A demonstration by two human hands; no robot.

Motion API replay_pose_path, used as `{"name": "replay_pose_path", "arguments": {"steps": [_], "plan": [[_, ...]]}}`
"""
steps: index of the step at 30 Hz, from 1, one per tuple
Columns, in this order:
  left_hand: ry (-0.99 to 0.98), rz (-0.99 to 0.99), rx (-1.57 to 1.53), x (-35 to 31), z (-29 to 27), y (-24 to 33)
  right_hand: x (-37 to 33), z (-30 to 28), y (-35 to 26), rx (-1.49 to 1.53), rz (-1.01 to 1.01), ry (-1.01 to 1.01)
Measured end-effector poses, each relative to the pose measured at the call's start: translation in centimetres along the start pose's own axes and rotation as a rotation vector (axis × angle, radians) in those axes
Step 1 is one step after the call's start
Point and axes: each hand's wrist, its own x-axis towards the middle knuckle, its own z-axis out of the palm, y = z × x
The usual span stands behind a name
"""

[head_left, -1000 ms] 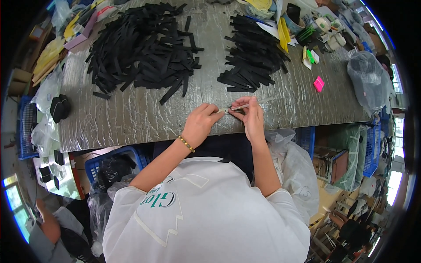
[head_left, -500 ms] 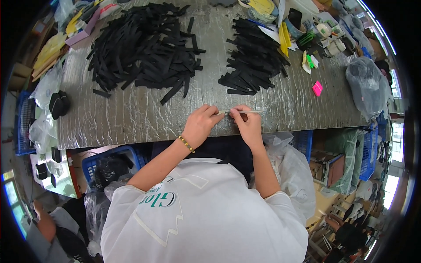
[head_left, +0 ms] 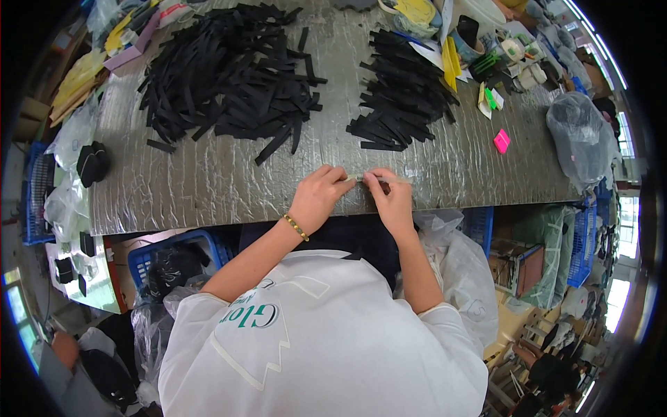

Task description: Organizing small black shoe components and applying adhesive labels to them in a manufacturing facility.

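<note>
My left hand (head_left: 317, 198), with a beaded bracelet (head_left: 297, 227) at the wrist, is closed in a pinch above the near part of the table. Close to its right, my right hand (head_left: 394, 200) pinches a slim pale stick-like thing (head_left: 403, 181) whose end pokes out past the fingers. A small pale bit shows between the two sets of fingertips; what the left fingers grip is too small to make out. Beyond the hands lie a large heap of black fabric strips (head_left: 222, 83) on the left and a smaller, more aligned pile of black strips (head_left: 403, 97) on the right.
The shiny, wrinkled tabletop (head_left: 208, 187) has its near edge just below my hands. A pink block (head_left: 501, 141), a yellow strip (head_left: 451, 62) and a clear plastic bag (head_left: 580, 135) are at the right. Blue baskets (head_left: 142, 264) and plastic bags sit below the table.
The stick-like thing at my right hand has tilted slightly and looks blurred. Both hands stay in nearly the same place; the strip piles have not moved.
</note>
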Motion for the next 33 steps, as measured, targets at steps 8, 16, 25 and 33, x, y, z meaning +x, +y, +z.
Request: {"name": "replay_pose_path", "arguments": {"steps": [8,16,25,33], "plan": [[0.028,-0.112,-0.173,-0.6,0.2,-0.6,-0.5,1.0,-1.0,0.076,-0.065,-0.019],[-0.007,-0.184,-0.262,-0.7,0.2,-0.9,0.3,2.0,-1.5,-0.013,-0.068,-0.101],[0.035,-0.150,-0.290,-0.4,-0.2,-0.8,0.3,0.9,-0.5,-0.117,-0.292,-0.136],[0.148,-0.055,-0.309,-0.4,-0.8,-1.1,2.0,-0.2,0.6,-0.317,-0.384,-0.215]]}}
